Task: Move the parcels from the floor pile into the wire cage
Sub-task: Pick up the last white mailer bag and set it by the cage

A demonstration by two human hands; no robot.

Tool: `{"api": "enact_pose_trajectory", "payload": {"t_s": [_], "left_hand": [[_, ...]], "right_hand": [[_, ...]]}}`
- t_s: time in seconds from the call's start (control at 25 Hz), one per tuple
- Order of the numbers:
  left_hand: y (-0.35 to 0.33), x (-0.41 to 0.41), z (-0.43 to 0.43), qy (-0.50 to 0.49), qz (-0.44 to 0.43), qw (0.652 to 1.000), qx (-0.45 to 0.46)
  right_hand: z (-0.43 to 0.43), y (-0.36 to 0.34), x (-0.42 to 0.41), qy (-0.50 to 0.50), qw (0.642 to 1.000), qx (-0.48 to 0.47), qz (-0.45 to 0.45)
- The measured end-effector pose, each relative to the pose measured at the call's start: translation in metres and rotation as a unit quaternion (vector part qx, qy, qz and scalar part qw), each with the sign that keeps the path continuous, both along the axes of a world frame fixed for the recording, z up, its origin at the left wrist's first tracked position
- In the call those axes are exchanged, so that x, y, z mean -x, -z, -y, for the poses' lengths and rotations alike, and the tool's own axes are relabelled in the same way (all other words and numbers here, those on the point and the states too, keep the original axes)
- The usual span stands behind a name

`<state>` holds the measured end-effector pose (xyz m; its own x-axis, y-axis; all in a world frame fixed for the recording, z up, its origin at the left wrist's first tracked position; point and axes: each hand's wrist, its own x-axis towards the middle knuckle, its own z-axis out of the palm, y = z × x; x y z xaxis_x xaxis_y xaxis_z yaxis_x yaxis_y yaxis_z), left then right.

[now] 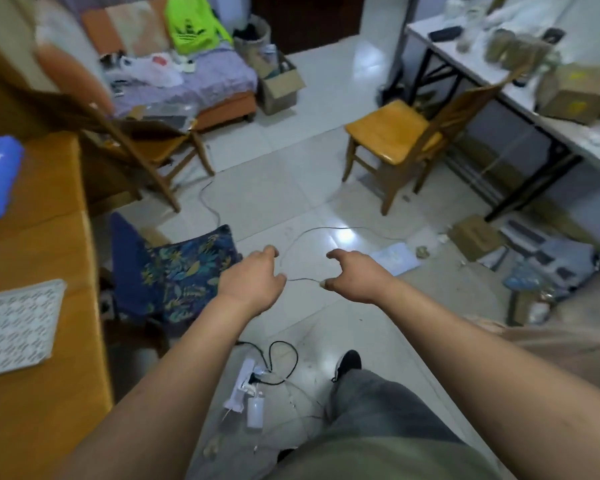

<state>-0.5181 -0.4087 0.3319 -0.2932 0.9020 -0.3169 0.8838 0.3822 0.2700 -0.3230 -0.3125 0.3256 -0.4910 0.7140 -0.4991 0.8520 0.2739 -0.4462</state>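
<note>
The left grip (pixel 253 278) and right grip (pixel 357 275), both curled, each pinch a thin grey cable (pixel 303 279) strung between them. A flat brown cardboard parcel (pixel 475 237) lies on the white tiled floor (pixel 291 188), well right of both.

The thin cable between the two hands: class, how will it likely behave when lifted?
Probably floppy: the thin cable bends in a loose loop beyond the left hand. Likely light, since the right hand merely pinches its end. It may trail and snag when pulled, being long.

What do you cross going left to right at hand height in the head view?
Wooden table → cushion → left hand → cable stretched between the hands → right hand → paper → flat box.
</note>
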Motion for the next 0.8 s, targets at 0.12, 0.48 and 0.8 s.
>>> {"api": "enact_pose_trajectory", "payload": {"t_s": [0.12,0.48,0.8], "left_hand": [[0.009,-0.043,-0.059,0.064,0.002,0.998,0.010],[0.030,-0.158,-0.231,0.151,-0.010,0.988,0.024],[0.052,-0.184,-0.314,0.195,-0.005,0.979,0.056]], "right_hand": [[-0.037,0.008,-0.044,0.061,0.998,0.005,0.014],[-0.161,0.031,-0.171,0.185,0.982,0.033,0.024],[-0.219,0.058,-0.219,0.237,0.968,0.083,0.021]]}}
